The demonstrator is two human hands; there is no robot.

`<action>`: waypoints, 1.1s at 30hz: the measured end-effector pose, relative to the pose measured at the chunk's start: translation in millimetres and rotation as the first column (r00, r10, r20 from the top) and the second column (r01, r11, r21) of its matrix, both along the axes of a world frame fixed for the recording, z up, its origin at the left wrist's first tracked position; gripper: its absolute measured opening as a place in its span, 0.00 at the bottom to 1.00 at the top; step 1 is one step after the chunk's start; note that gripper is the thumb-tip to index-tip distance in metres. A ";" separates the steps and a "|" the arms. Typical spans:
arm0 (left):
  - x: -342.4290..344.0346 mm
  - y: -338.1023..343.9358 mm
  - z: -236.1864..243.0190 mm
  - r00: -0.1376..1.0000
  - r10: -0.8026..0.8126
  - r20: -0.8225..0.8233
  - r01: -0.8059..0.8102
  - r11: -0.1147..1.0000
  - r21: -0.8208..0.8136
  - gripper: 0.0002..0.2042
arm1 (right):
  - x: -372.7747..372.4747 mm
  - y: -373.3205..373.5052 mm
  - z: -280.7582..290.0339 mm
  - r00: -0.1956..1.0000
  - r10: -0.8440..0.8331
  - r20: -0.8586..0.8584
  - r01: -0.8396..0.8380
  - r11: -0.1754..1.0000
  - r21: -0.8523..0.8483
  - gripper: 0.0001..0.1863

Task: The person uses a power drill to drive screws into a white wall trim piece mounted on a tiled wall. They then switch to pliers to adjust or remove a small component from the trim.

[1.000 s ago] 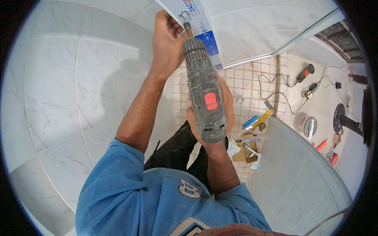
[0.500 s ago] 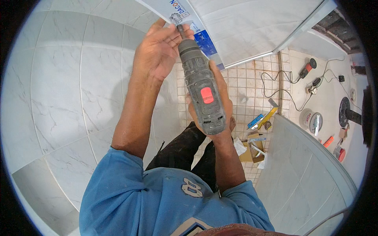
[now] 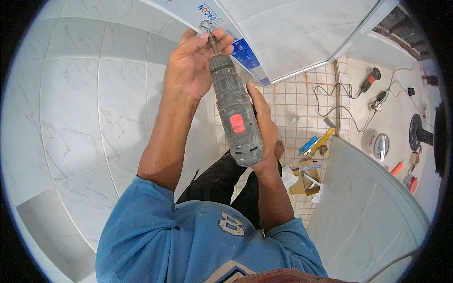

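My right hand [image 3: 264,127] is shut on a dusty dark cordless drill [image 3: 229,94] with a red button on top, pointing away from me. My left hand [image 3: 198,56] has its fingertips curled loosely round the slim drill bit [image 3: 213,46]. The bit's tip meets a white edge strip [image 3: 252,66] with blue printed film on a large white panel [image 3: 302,33]. A small cluster of curly silver metal shavings [image 3: 205,24] sits at the tip, partly behind my fingers.
Marbled wall tiles [image 3: 71,113] fill the left. On the floor at right are an angle grinder [image 3: 369,81], cords [image 3: 349,124], a bucket [image 3: 370,141], a yellow tool [image 3: 324,140] and an opened cardboard box [image 3: 297,187]. A glossy partition [image 3: 358,198] stands at lower right.
My left hand has shifted from the strip's edge to round the bit, palm turned more upward. The drill has swung a little left, and the view of the room has shifted slightly.
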State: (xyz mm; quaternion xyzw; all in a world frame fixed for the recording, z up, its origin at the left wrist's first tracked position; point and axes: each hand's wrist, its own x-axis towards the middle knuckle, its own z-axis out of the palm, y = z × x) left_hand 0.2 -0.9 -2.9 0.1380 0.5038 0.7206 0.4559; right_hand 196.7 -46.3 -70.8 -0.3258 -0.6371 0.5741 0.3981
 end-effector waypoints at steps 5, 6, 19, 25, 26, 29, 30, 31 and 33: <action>1.1 -4.2 0.2 0.998 -0.062 -0.024 0.062 0.998 -0.017 0.07 | -5.3 -19.6 -11.5 0.967 -0.137 -0.215 0.117 0.987 -0.106 0.28; -0.4 -3.9 -0.6 0.996 -0.085 -0.030 0.084 0.996 -0.014 0.07 | -9.7 -18.1 -13.3 0.946 -0.164 -0.281 0.147 0.986 -0.081 0.26; -6.7 -1.3 -4.9 0.991 -0.133 -0.035 0.132 0.991 -0.019 0.13 | 3.1 -9.7 1.7 0.973 -0.094 -0.210 0.096 0.995 -0.003 0.40; 3.6 1.4 1.9 0.987 -0.152 -0.060 0.153 0.988 0.021 0.18 | 16.2 -5.0 7.9 0.991 -0.041 -0.130 0.037 0.999 -0.033 0.41; 6.2 0.0 0.9 0.985 -0.148 -0.086 0.150 0.988 0.020 0.19 | 15.9 -5.2 6.8 0.990 -0.042 -0.137 0.035 0.998 -0.049 0.41; 8.3 0.0 -1.9 0.981 -0.143 -0.128 0.146 0.989 0.014 0.20 | 15.1 -5.3 3.6 0.987 -0.051 -0.154 0.044 0.998 -0.048 0.41; 8.1 0.1 -2.9 0.980 -0.142 -0.136 0.145 0.989 0.011 0.19 | 14.2 -3.0 3.9 0.986 -0.058 -0.159 0.057 0.998 -0.013 0.41; 6.7 0.1 -3.4 0.979 -0.143 -0.142 0.147 0.989 0.016 0.18 | 12.5 -0.7 4.5 0.984 -0.066 -0.168 0.071 0.997 0.022 0.41; 3.8 -0.3 -3.8 0.977 -0.146 -0.154 0.151 0.988 0.025 0.16 | 10.0 1.6 6.3 0.981 -0.060 -0.185 0.067 0.997 0.031 0.41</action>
